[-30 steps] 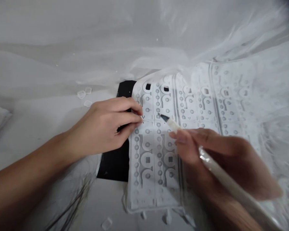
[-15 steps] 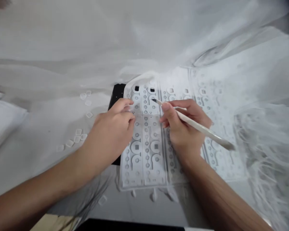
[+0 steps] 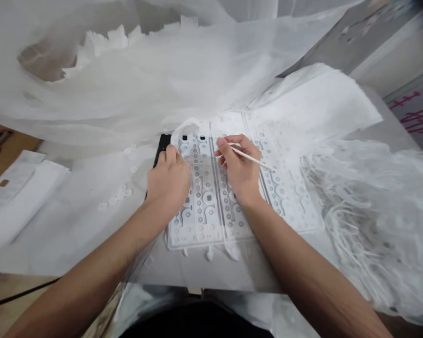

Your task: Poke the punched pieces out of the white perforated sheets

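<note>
A white plastic sheet [image 3: 211, 231] with printed or moulded rows of rings, curves and small square holes lies flat under both hands. My left hand [image 3: 169, 180] rests on its left edge, fingers bent and close together. Its fingertips are hidden, so what they hold, if anything, cannot be seen. In my right hand [image 3: 243, 164] is a slim white pen-like tool [image 3: 255, 160], held like a pencil over the upper middle of the sheet. Its tip is hard to see now; earlier it looked dark and pointed.
Dark board [image 3: 162, 143] shows beneath the sheet's left edge. Several small clear squares [image 3: 121, 193] lie to the left, with stacked white sheets [image 3: 24, 197] beyond. Thin plastic strips [image 3: 366, 225] heap up at the right. Translucent film [image 3: 144, 89] drapes across the back.
The camera view has shifted, showing more of the surroundings. My right hand and tool have moved right, off the second column, and my left hand's fingers have drawn together.
</note>
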Tool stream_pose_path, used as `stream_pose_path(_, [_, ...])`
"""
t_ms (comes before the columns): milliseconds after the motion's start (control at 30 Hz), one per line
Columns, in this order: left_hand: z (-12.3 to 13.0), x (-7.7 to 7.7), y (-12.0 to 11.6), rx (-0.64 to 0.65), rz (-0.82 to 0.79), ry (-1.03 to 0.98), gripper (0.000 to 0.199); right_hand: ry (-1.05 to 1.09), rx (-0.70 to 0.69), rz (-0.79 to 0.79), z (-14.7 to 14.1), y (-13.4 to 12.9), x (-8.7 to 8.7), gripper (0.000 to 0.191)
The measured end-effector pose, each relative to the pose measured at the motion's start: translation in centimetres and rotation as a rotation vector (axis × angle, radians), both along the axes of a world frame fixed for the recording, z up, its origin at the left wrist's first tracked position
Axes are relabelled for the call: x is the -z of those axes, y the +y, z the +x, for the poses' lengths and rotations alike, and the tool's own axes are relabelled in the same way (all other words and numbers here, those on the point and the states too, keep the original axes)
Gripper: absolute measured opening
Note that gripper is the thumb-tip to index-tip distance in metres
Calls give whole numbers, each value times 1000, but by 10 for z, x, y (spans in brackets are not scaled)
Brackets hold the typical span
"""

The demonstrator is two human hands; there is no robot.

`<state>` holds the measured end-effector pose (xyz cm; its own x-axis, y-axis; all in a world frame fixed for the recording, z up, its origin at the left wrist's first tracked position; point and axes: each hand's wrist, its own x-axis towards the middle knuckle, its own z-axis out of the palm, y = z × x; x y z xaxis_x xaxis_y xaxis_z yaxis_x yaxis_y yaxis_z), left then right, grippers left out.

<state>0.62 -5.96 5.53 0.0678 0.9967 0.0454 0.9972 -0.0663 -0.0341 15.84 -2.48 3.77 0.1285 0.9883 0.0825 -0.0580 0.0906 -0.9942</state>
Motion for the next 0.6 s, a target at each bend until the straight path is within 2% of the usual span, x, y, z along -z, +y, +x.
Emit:
stream_pose_path(67, [0, -2, 0, 43, 10, 20, 20, 25, 16, -15, 1, 1, 1, 30])
stream_pose_path(167, [-4, -7, 6, 163, 24, -85, 18, 83, 54, -48, 5, 4, 3, 32])
stream_pose_path(267, [-12, -8, 21, 422, -20, -196, 24, 150, 61, -51, 8, 7, 5, 33])
stream_pose_path(333, [-18, -4, 32, 560, -51, -214, 27, 182, 50, -50, 9, 7, 5, 34])
stream_pose_path(467, [-29, 9, 45, 630, -28, -328, 28, 182, 25, -66, 10, 8, 5, 33])
stream_pose_path(600, [-36, 15, 44, 648, -3, -447, 27, 175, 17, -73, 11, 9, 5, 33])
